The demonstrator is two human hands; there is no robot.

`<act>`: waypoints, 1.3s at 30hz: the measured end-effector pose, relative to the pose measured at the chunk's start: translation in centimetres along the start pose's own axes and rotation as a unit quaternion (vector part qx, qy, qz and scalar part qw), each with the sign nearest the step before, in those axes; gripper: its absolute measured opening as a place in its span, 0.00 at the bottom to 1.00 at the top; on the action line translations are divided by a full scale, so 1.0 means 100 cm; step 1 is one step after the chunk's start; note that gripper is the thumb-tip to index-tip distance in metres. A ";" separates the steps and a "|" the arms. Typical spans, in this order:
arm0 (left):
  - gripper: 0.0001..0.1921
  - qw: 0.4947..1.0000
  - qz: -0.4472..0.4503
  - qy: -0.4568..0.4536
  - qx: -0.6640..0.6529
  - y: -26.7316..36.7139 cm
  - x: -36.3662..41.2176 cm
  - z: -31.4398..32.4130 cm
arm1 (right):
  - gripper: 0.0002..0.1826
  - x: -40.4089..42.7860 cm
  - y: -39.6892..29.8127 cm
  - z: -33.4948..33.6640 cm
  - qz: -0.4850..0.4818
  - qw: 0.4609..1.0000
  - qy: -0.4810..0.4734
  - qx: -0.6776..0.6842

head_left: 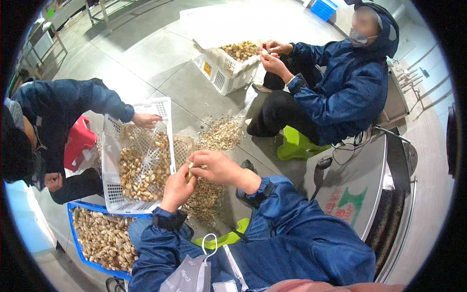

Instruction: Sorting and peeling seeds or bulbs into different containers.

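Observation:
My left hand (178, 187) grips a small, pale tan piece of mushroom-like produce (189, 176) upright between thumb and fingers. From the right, my right hand (218, 167) pinches its upper end; whether a small blade is also in those fingers is hidden. Below both hands, a heap of brown trimmings (204, 200) lies on the floor between my legs. Just left of my left hand stands a white perforated plastic basket (170, 127), partly filled with similar yellow-brown pieces (136, 175). Nearer me, a blue-rimmed crate (78, 241) is full of browner pieces (105, 237).
A co-worker's hand (146, 120) reaches over the white basket. Another seated co-worker (339, 84) handles a piece beside a second white basket (228, 82). More scraps (220, 135) cover the tiles ahead. A board with a cable (350, 189) stands to my right, and a red stool (79, 142) to the left.

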State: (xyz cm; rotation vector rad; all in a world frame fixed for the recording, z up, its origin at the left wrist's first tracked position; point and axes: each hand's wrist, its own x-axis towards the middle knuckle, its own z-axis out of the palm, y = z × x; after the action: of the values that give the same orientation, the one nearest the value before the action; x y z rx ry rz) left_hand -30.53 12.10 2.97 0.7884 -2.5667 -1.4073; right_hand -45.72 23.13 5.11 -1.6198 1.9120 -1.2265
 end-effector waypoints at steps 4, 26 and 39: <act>0.17 0.999 0.024 0.017 0.043 -0.006 -0.005 -0.001 | 0.09 0.006 -0.015 -0.003 0.156 0.988 -0.013 0.007; 0.20 0.987 0.088 0.123 -0.045 -0.015 0.006 0.001 | 0.08 0.008 -0.001 0.005 0.050 0.998 0.036 0.001; 0.23 0.981 0.131 0.144 0.018 -0.006 0.007 -0.002 | 0.09 0.014 -0.004 -0.005 0.182 0.982 0.048 0.011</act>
State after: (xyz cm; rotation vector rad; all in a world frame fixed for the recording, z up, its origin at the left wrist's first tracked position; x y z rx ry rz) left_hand -30.85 11.30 2.52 0.5820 -2.3732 -1.0850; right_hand -46.28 22.06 6.06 -1.1478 2.1256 -1.1826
